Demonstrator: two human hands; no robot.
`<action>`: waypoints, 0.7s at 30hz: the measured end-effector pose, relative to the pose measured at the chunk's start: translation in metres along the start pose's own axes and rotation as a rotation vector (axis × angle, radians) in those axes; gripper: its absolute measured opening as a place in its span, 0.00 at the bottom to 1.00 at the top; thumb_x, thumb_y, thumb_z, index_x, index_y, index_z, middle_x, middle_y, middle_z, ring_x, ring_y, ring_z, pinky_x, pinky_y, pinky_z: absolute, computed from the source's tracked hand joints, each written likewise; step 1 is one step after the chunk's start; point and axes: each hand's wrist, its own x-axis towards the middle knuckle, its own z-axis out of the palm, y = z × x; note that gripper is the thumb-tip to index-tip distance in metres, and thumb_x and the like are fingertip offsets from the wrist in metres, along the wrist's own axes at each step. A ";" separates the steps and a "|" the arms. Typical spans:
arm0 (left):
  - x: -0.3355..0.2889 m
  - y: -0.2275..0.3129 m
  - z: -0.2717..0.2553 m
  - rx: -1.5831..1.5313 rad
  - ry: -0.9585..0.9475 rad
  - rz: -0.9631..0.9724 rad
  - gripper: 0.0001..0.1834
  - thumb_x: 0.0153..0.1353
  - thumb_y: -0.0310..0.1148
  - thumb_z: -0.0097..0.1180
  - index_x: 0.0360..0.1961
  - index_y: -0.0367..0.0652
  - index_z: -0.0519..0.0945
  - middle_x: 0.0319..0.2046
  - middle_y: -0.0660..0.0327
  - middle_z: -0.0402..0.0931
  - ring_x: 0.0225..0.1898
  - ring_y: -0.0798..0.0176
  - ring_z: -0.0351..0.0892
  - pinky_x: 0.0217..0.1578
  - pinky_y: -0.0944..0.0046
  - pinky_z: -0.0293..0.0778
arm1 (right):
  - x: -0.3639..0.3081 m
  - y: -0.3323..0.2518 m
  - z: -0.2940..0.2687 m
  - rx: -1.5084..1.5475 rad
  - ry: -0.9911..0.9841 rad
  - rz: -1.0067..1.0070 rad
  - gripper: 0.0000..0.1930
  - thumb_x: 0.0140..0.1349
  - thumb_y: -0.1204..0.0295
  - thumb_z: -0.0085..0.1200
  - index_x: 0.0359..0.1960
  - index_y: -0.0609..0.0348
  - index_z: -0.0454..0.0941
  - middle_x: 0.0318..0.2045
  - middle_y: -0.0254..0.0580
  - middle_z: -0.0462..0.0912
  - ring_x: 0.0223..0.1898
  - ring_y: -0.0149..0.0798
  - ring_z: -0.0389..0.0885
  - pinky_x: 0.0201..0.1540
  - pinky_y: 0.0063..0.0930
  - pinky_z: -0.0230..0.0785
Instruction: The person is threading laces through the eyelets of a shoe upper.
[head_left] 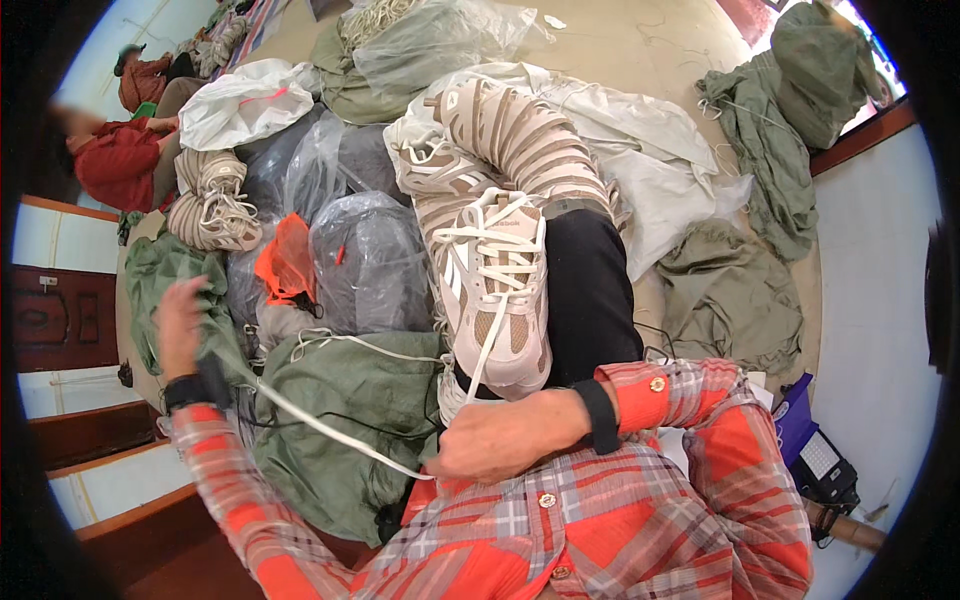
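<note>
A beige and white sneaker [507, 345] rests toe toward me beside my black-trousered leg. A cream shoelace [482, 352] crosses its tongue in several rows and runs down over the toe to my right hand [515, 435]. That hand is closed around lace just below the toe. From it another white length of lace [325, 425] stretches left in a curve toward my left wrist. My left hand [180, 325] is raised at the far left, above a green sack, and motion blur smears its fingers. Whether it grips the lace end cannot be seen.
Behind the sneaker lies a long row of nested matching shoes [525, 150]. Grey bundles in clear plastic [365, 260], an orange mesh bag [287, 262] and a green cloth sack [330, 420] are at left. A person in red [115, 170] sits far left. Olive cloth [730, 295] lies right.
</note>
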 end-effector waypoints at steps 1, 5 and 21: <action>-0.004 0.053 0.014 0.107 -0.142 0.077 0.15 0.51 0.27 0.44 0.38 0.42 0.79 0.27 0.66 0.70 0.29 0.70 0.65 0.36 0.71 0.64 | 0.000 -0.007 -0.004 -0.007 -0.109 0.017 0.08 0.51 0.72 0.49 0.32 0.63 0.68 0.16 0.52 0.73 0.20 0.56 0.75 0.21 0.45 0.66; -0.031 0.196 0.106 -0.610 -0.514 -0.196 0.12 0.59 0.35 0.53 0.31 0.36 0.80 0.22 0.69 0.76 0.23 0.77 0.69 0.25 0.72 0.63 | -0.050 0.025 -0.044 0.096 0.620 0.583 0.09 0.60 0.70 0.46 0.37 0.59 0.75 0.16 0.47 0.74 0.16 0.44 0.76 0.19 0.35 0.67; -0.032 0.232 0.167 -0.230 -0.448 0.208 0.11 0.54 0.39 0.53 0.28 0.43 0.80 0.19 0.53 0.76 0.23 0.51 0.77 0.24 0.59 0.70 | -0.071 0.037 -0.042 1.222 0.556 0.617 0.31 0.65 0.64 0.44 0.64 0.61 0.45 0.27 0.49 0.81 0.11 0.30 0.73 0.13 0.18 0.66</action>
